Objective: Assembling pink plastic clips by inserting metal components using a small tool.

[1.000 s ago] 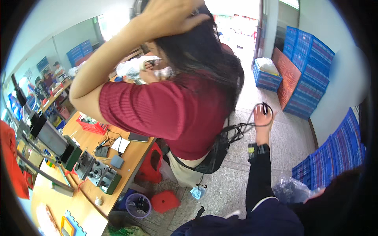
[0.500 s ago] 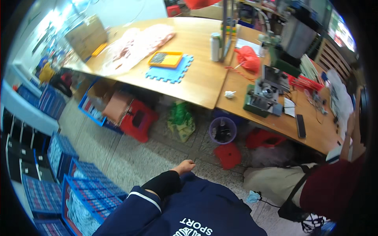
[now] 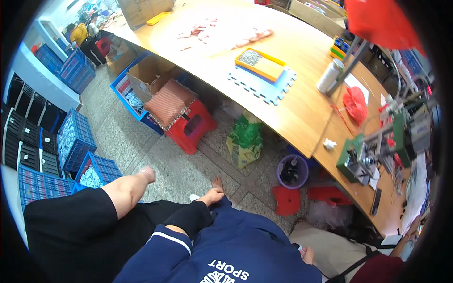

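Observation:
My left hand [image 3: 211, 196], in a black undersleeve, is held in front of my navy shirt [image 3: 245, 236]. Its fingers are curled closed; what they hold, if anything, is hidden. A small hand [image 3: 308, 255] shows at the right edge of the shirt, apparently my right; its fingers are too small to read, with something pale beside them. At the left, another person in black clothing [image 3: 75, 226] stands close by, with a bare forearm [image 3: 128, 191] stretched forward. A bit of skin just beyond my left hand seems to be that person's too.
A long wooden table [image 3: 302, 118] bears a yellow tray [image 3: 262, 65] on a blue foam mat [image 3: 262, 86], a can [image 3: 330, 75] and a green machine [image 3: 351, 160]. Below are red stools [image 3: 191, 132] and a purple bucket [image 3: 292, 171]. Blue crates [image 3: 73, 137] stand left; a person's khaki-clad leg [image 3: 311, 240] is right.
My view has swung, so the table and machine sit farther right. The person in black has come into view at the left, and a hand now shows at my shirt's right edge. My left hand stays closed.

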A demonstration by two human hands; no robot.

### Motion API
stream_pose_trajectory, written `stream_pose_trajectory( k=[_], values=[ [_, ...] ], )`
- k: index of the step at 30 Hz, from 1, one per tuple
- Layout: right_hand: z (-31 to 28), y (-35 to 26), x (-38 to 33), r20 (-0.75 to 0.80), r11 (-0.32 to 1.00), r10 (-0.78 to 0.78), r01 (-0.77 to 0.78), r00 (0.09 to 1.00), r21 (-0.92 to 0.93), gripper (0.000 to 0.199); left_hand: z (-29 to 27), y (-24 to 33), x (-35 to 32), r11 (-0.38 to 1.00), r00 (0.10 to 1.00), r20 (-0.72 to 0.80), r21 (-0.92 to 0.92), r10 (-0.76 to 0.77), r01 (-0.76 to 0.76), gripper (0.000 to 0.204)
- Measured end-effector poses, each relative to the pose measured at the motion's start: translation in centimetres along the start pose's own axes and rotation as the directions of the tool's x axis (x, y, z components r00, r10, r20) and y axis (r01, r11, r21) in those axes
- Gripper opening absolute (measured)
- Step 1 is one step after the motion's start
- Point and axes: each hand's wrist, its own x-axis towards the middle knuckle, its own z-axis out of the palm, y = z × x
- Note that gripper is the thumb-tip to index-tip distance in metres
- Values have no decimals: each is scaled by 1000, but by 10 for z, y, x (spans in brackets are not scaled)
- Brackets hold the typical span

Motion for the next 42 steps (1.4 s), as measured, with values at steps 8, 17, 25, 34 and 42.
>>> stream_pose_trajectory(
  k=[8,17,25,34,42],
  values=[
    [270,-302,-119,327,923,-288,352,900,-155,26,-152,41,97,986,992,-75,134,105,-95,38],
    [376,-413,-138,438,782,-219,425,872,-456,25,-268,38,146,988,988,-98,-82,121,-129,39],
    [467,-537,-155,613,938,-231,340,755,-66,24,-399,-36,149,776,923,-189,-611,-334,156,28],
    [504,-554,-104,540,953,-122,250,833,-171,23,-477,198,171,842,614,-620,151,489,-518,27],
    [519,-561,-106,358,976,-124,179,926,-127,32,-600,376,288,645,327,-567,558,756,-522,45]
  ],
)
